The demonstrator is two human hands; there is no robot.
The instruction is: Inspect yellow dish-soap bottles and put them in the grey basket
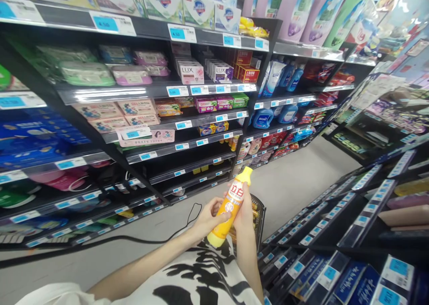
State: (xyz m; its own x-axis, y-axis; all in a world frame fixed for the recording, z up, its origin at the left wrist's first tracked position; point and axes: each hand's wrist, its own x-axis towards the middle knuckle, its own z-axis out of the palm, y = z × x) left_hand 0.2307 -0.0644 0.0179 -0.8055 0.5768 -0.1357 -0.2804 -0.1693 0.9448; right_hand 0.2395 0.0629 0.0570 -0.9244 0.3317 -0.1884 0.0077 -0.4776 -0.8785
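Observation:
A yellow detergent bottle (228, 209) with red lettering and a yellow cap is held tilted in front of my body, its cap pointing up and away. My left hand (212, 213) grips its left side, the thumb lying across the label. On the right side, my right hand (245, 206) is closed around the bottle near its upper part. Part of each hand's fingers is hidden behind the bottle. Below and beyond my right hand, a dark shopping basket (259, 220) shows partly, with yellow items inside.
Shelves of boxed soaps (191, 73) and price tags run along the left. Large lilac bottles (296, 10) stand on the upper right shelf. Another shelf rack (338, 206) borders the aisle closely on the right. A black cable (134, 239) crosses the grey floor (298, 175).

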